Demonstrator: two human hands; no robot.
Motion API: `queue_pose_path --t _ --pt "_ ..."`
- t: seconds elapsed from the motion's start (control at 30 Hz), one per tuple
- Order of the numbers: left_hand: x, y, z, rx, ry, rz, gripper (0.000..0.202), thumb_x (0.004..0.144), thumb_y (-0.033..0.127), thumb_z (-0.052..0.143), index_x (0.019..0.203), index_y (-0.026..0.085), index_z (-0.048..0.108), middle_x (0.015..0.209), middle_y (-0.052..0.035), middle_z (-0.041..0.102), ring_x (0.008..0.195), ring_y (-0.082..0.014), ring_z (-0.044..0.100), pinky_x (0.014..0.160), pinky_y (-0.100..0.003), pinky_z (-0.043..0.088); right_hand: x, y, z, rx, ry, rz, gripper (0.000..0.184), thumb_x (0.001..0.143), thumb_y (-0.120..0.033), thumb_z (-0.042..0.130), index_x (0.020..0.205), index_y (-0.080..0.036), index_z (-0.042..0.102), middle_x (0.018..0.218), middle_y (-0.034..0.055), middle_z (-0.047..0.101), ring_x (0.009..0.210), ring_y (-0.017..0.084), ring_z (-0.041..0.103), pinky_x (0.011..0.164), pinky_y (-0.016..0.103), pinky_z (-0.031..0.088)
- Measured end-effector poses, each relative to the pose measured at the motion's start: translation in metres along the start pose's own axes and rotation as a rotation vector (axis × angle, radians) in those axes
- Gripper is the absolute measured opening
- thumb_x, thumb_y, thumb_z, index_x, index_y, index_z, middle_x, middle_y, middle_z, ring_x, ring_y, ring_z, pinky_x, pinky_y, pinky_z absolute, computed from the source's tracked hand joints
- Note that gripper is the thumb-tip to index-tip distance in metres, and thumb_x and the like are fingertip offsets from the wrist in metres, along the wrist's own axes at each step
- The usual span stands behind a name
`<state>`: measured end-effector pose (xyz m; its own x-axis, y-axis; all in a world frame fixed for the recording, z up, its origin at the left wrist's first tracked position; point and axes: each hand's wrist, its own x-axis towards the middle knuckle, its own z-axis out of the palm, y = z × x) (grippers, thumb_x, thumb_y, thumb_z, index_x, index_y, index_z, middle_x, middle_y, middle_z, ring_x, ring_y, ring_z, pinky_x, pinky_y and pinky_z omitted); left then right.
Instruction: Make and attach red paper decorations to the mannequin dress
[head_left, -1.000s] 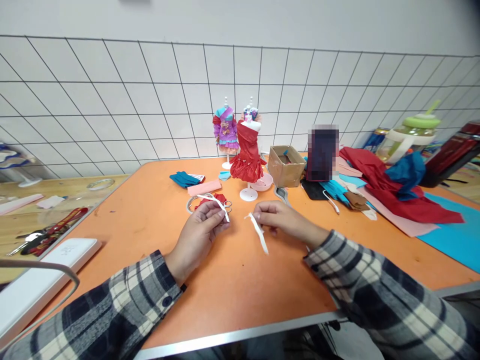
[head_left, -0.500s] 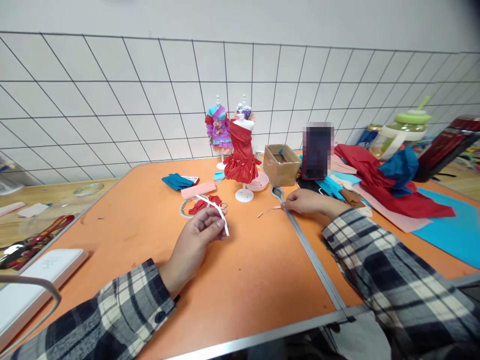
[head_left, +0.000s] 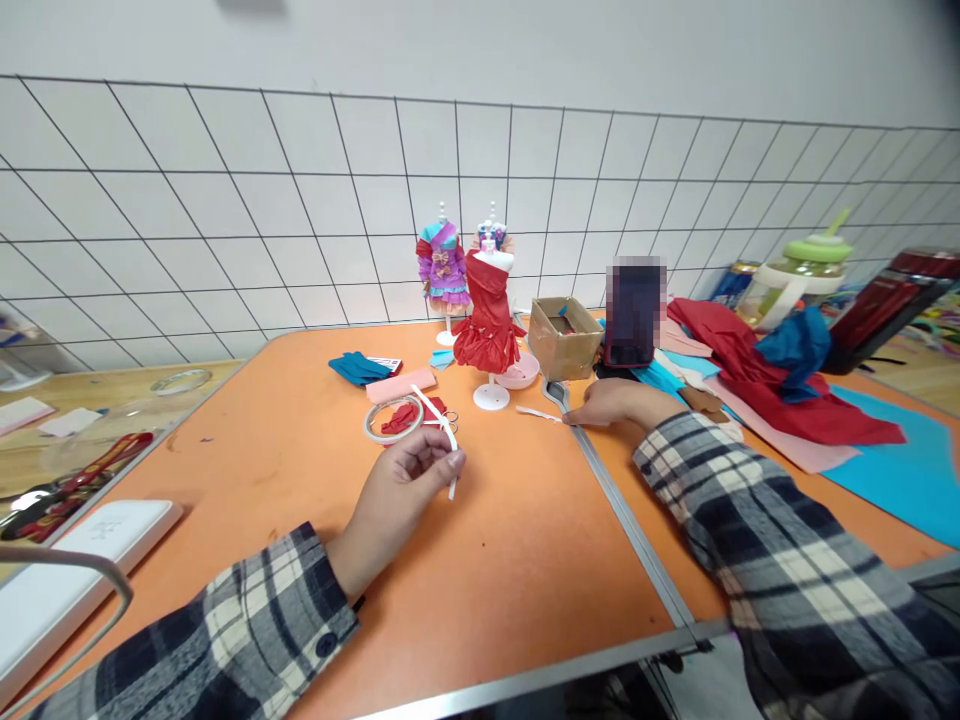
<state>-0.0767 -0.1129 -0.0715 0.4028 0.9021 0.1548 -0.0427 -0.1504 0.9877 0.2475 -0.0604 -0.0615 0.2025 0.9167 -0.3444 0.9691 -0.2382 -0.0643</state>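
Note:
My left hand (head_left: 401, 482) pinches a thin white strip (head_left: 444, 427) above the orange table (head_left: 487, 560); the strip sticks up and back from my fingers. My right hand (head_left: 619, 402) rests on the table by the seam between two tabletops, its fingers closed on the end of a second white strip (head_left: 536, 412) that lies flat. Just behind stand a small mannequin in a red dress (head_left: 487, 325) and another in a purple dress (head_left: 444, 268). A tape ring (head_left: 392, 420) with red scraps and small scissors lies beyond my left hand.
A cardboard box (head_left: 566, 335), a pink dish (head_left: 521, 372) and a dark phone on a stand sit behind my right hand. Red, blue and pink fabric (head_left: 780, 390) piles at the right. A white flat device (head_left: 67, 570) lies at the left edge. A wire grid backs the table.
My right hand carried its white strip away from the middle to the right and back, and laid it flat by the seam. My left hand stayed, still pinching its strip.

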Motion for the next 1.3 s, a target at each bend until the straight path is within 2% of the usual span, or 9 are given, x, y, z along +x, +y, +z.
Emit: queue_pose_path --t 0.13,0.27,0.33,0.4,0.47,0.63,0.87,1.1,1.3 --pt "0.000 0.000 0.002 0.109 0.007 0.001 0.018 0.076 0.033 0.074 0.079 0.018 0.063 0.066 0.0025 0.059 0.058 -0.0107 0.052 0.056 -0.022 0.042 -0.011 0.002 0.006 0.067 0.170 -0.026 0.051 0.066 -0.063 0.067 0.089 -0.018 0.064 0.088 0.0097 0.068 0.073 0.022 0.060 0.056 0.028 0.035" --pt "0.001 -0.005 0.003 0.116 -0.008 -0.007 0.017 0.077 0.032 0.071 0.082 0.018 0.063 0.067 0.0028 0.059 0.058 -0.0106 0.053 0.057 -0.022 0.043 -0.030 -0.015 0.012 0.314 0.419 -0.160 0.049 0.084 -0.065 0.047 0.075 -0.019 0.061 0.073 0.0048 0.065 0.066 0.018 0.057 0.055 0.027 0.032" --pt "0.002 -0.006 0.004 0.148 -0.022 -0.019 0.017 0.078 0.032 0.070 0.082 0.018 0.062 0.067 0.0028 0.058 0.058 -0.0107 0.052 0.057 -0.022 0.043 -0.044 -0.035 0.018 0.507 0.341 -0.388 0.057 0.087 -0.066 0.039 0.069 -0.017 0.063 0.072 0.0056 0.065 0.069 0.018 0.058 0.058 0.027 0.036" --pt "0.001 -0.007 0.006 0.201 -0.050 -0.036 0.016 0.077 0.030 0.069 0.080 0.017 0.061 0.066 0.0028 0.057 0.058 -0.0110 0.052 0.056 -0.022 0.042 -0.059 -0.060 0.028 0.723 0.215 -0.610 0.048 0.085 -0.061 0.050 0.078 -0.017 0.069 0.082 0.0059 0.069 0.079 0.019 0.061 0.067 0.027 0.041" --pt "0.001 -0.007 0.008 0.272 -0.089 -0.035 0.014 0.076 0.029 0.067 0.078 0.017 0.060 0.065 0.0029 0.057 0.059 -0.0114 0.052 0.056 -0.022 0.042 -0.072 -0.085 0.040 0.863 0.158 -0.683 0.038 0.080 -0.053 0.062 0.093 -0.019 0.072 0.093 0.0054 0.071 0.082 0.018 0.061 0.070 0.028 0.044" --pt "-0.001 -0.006 0.011 0.414 -0.166 -0.006 0.010 0.078 0.027 0.063 0.077 0.018 0.061 0.065 0.0032 0.057 0.061 -0.0120 0.052 0.059 -0.023 0.041 -0.084 -0.110 0.056 1.200 0.058 -0.587 0.036 0.076 -0.049 0.064 0.092 -0.017 0.070 0.085 0.0052 0.066 0.068 0.015 0.054 0.050 0.023 0.040" --pt "0.002 -0.008 0.013 0.292 -0.211 -0.070 0.013 0.074 0.028 0.068 0.077 0.017 0.063 0.068 0.0025 0.060 0.062 -0.0117 0.053 0.060 -0.023 0.042 -0.082 -0.108 0.058 1.327 -0.037 -0.543 0.025 0.072 -0.041 0.069 0.077 -0.017 0.066 0.073 0.0003 0.058 0.060 0.011 0.048 0.049 0.023 0.037" --pt "0.007 -0.011 -0.004 -0.312 -0.300 -0.489 0.036 0.074 0.042 0.078 0.092 0.012 0.072 0.090 -0.0088 0.073 0.085 -0.0179 0.067 0.085 -0.031 0.051 -0.088 -0.109 0.056 1.659 -0.106 -0.697 0.017 0.072 -0.030 0.073 0.074 -0.019 0.061 0.076 -0.0027 0.053 0.071 0.011 0.051 0.071 0.026 0.044" --pt "0.002 -0.007 -0.003 -0.363 -0.504 -0.742 0.039 0.084 0.045 0.068 0.103 0.011 0.070 0.115 -0.0151 0.068 0.094 -0.0220 0.070 0.079 -0.029 0.054 -0.094 -0.107 0.055 1.779 -0.100 -0.863 0.013 0.078 -0.027 0.064 0.076 -0.019 0.054 0.081 0.0010 0.059 0.083 0.015 0.054 0.082 0.030 0.042"
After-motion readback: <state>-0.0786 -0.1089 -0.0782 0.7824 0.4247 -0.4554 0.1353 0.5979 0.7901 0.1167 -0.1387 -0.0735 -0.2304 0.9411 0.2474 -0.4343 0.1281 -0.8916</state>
